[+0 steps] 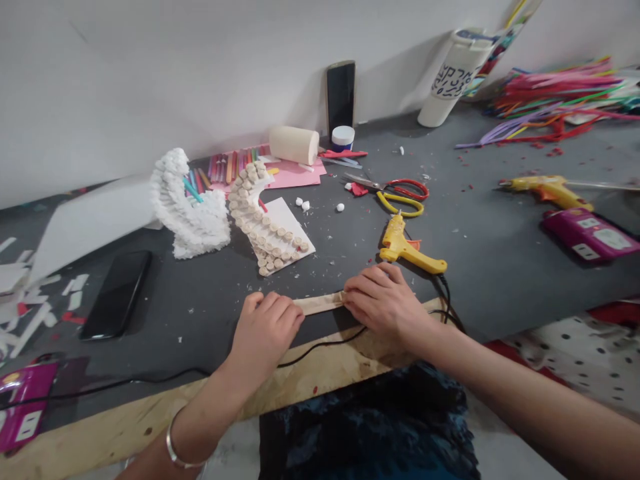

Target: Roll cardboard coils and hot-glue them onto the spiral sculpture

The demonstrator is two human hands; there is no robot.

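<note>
A tan paper strip [320,303] lies flat on the dark table [500,267] near its front edge. My left hand [265,330] is curled over the strip's left end and my right hand [383,300] presses down on its right end with bent fingers. Just beyond my right hand lies a yellow glue gun [407,247], its black cord running under my wrists. Behind the strip stand a curved model covered in small tan rolls [263,217] on white card and a white fluffy curved model [187,207].
Scissors with red and yellow handles [400,193] lie mid-table. A black phone [117,293] rests at left, another phone [341,97] leans on the wall. A second glue gun [545,189], purple power strips [590,233] and coloured straws [560,100] sit at right.
</note>
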